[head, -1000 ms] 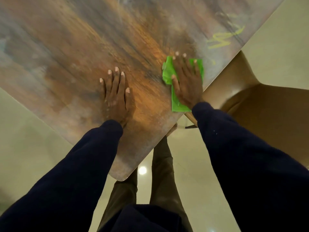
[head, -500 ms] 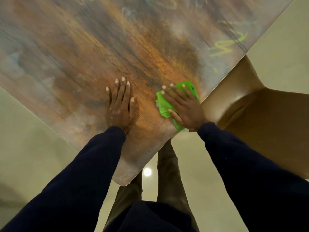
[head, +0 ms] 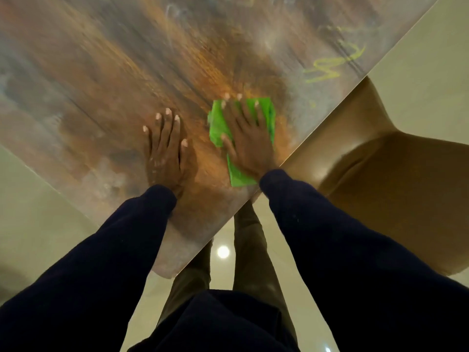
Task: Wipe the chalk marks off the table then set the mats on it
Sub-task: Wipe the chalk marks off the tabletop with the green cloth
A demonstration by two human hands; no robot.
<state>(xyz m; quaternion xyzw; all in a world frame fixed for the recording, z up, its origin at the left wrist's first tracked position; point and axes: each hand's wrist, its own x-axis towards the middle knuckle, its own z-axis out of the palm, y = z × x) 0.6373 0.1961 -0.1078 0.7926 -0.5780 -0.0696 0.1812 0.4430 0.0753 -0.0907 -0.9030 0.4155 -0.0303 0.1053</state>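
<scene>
A wooden table [head: 101,85] with a rust-and-grey top fills the upper view, one corner pointing toward me. My right hand [head: 250,141] lies flat with spread fingers on a bright green cloth [head: 218,123], pressing it to the tabletop near the right edge. My left hand [head: 165,151] rests flat on the bare wood just left of the cloth. Yellow chalk marks [head: 330,67] show at the far right of the table, beyond the cloth. Fainter pale chalk smears [head: 175,11] lie near the far middle. No mats are in view.
A brown chair [head: 380,161] stands tucked against the table's right edge. Pale glossy floor [head: 38,224] surrounds the table, with a lamp's reflection between my legs. The table's near corner [head: 167,273] sits just in front of my legs.
My right hand pushed the green cloth forward and a little right, its fingers turning from leftward to straight ahead. My left hand stayed planted.
</scene>
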